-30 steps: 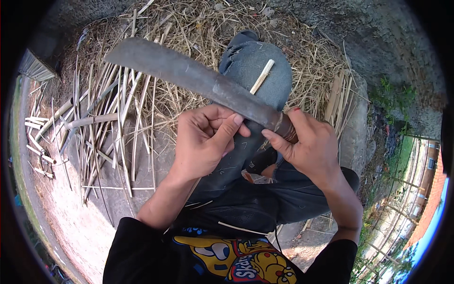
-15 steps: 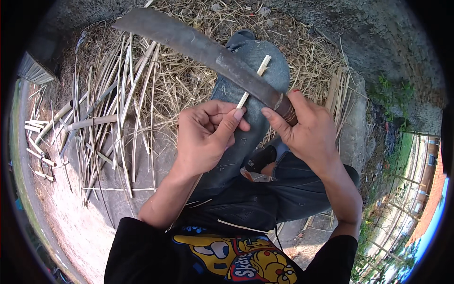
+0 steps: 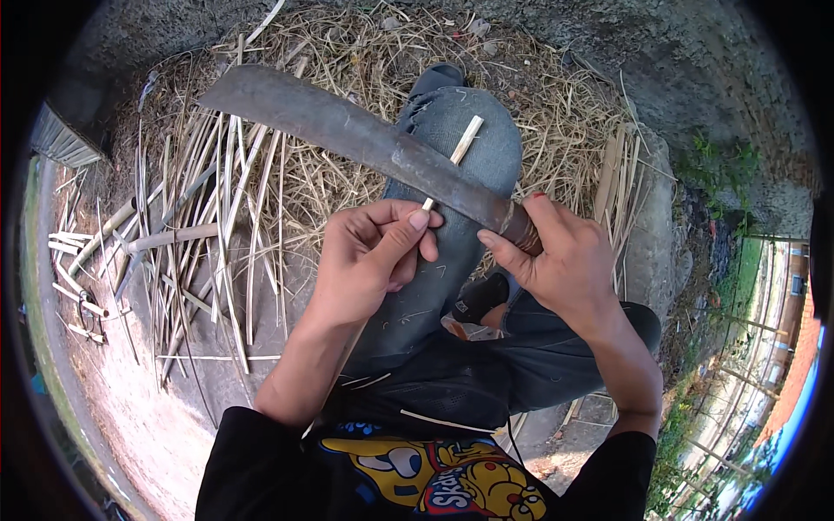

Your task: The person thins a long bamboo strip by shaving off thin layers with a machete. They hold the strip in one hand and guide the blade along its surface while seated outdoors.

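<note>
Machete (image 3: pixel 347 130) shifting nearer along pale strip (image 3: pixel 469 138).
Left hand (image 3: pixel 360 256) is pinching it; right hand (image 3: pixel 569 265) gripping handle (image 3: pixel 522 229), working closer to left.

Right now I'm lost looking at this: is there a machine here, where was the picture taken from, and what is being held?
There's no machine at work here, just a person using two bare hands. The picture comes from a wide camera worn on the person's head, looking down, which is why straight edges bend near the rim.

The left hand pinches a thin pale strip between thumb and fingers. The right hand grips a large knife by its handle. The knife crosses over the strip, above a denim-covered knee; whether knife and strip touch, I can't tell.

On the ground, dry straw lies around the knee, with a loose heap of strips to the left.
</note>
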Motion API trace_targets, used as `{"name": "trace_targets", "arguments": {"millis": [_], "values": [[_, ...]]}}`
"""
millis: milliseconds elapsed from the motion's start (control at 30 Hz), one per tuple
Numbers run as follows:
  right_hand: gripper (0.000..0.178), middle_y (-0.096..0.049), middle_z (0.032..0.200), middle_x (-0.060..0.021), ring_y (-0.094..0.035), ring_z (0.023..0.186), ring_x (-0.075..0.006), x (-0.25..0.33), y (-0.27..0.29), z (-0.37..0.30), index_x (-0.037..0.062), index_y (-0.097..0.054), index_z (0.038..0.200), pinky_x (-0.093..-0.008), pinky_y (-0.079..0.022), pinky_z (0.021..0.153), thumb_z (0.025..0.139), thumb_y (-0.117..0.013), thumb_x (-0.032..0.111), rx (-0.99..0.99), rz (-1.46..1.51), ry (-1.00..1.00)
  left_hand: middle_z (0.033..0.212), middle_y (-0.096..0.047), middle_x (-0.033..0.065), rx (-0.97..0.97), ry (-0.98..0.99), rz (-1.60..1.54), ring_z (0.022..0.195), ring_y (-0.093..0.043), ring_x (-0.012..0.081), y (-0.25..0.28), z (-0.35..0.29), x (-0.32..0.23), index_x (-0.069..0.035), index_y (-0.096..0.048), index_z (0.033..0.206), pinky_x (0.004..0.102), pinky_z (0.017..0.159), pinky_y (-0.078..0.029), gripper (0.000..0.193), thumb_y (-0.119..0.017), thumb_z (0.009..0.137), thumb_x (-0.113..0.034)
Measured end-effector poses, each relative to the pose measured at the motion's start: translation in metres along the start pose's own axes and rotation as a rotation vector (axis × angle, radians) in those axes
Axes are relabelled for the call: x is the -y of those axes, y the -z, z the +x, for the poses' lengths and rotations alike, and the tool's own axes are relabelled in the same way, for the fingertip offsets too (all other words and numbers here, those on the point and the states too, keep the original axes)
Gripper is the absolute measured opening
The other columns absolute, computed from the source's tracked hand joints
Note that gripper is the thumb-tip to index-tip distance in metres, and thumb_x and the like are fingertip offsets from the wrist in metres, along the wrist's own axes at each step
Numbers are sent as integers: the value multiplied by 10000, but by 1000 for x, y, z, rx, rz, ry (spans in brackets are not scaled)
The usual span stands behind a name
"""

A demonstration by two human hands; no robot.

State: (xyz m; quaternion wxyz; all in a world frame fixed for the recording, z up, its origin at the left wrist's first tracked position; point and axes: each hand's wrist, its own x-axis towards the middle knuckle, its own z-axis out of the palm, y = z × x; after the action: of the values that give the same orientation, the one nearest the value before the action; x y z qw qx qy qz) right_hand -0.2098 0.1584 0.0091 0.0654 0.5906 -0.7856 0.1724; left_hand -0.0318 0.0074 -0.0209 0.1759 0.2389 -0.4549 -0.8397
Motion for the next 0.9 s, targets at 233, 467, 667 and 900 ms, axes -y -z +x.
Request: {"name": "trace_targets", "arguments": {"millis": [233,467,667,900], "values": [[542,-610,610,-74,-667,502,-270,8,4,1,71,-605,894,-391,-524,436,855,-724,598,69,14,-10,747,-645,35,51,61,-106,454,-379,24,7,3,1,37,-689,1046,207,409,-244,208,-597,1037,-149],[541,-605,600,-63,-667,493,-252,6,-2,7,86,-614,886,-395,-513,415,845,-722,615,1,-2,-19,748,-649,49,-9,19,-69,450,-382,29,4,7,3,50,-685,1033,210,413,-252,212,-609,1031,-147],[535,-590,582,-58,-644,464,-241,-13,0,20,91,-613,873,-379,-504,405,844,-723,613,-90,-76,7,740,-646,48,-21,31,-67,453,-381,28,-2,3,0,46,-683,1027,206,411,-249,212,-615,1029,-155],[494,-596,587,-81,-650,490,-282,-17,8,34,86,-604,859,-395,-502,439,904,-685,571,-97,-71,-61,727,-630,57,3,49,-92,430,-343,16,3,-3,8,55,-674,1024,203,388,-211,198,-594,1030,-126]]}}
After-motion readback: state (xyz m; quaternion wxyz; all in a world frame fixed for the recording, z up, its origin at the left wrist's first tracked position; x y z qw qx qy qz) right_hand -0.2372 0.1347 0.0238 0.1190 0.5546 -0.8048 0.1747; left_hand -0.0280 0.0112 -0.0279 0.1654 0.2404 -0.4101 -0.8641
